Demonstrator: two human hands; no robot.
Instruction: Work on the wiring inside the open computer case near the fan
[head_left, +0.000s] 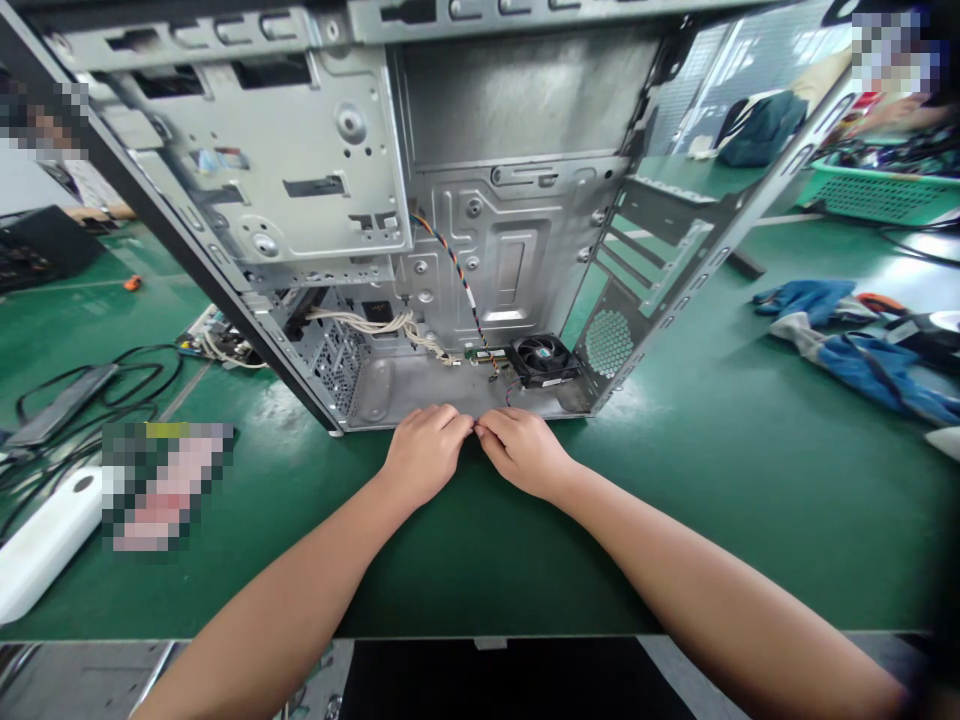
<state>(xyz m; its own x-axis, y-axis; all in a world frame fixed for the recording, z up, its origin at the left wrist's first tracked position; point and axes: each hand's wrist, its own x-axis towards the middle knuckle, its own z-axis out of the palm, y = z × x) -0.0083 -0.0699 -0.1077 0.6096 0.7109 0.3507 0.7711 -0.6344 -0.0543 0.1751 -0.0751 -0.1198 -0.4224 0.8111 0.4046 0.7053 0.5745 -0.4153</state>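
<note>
An open desktop computer case (510,250) stands upright on the green table, its inside facing me. At the middle of its bottom front edge, my left hand (429,450) and my right hand (521,450) meet almost thumb to thumb. Both have their fingers curled and closed. Something tiny and dark may sit between the fingertips, but what they pinch is hidden. Just beyond them, on the case floor, lie a black cooling fan (541,358), a green memory module (487,354) and white cables (375,322). A thin multicoloured cable (456,262) hangs from the drive cage.
Left on the table (750,500) are a white elongated object (56,540), a power adapter (64,405) with black cords and a blurred-out item (169,490). To the right lie blue-grey gloves (870,360) and a green basket (885,193) of cables, with another person behind.
</note>
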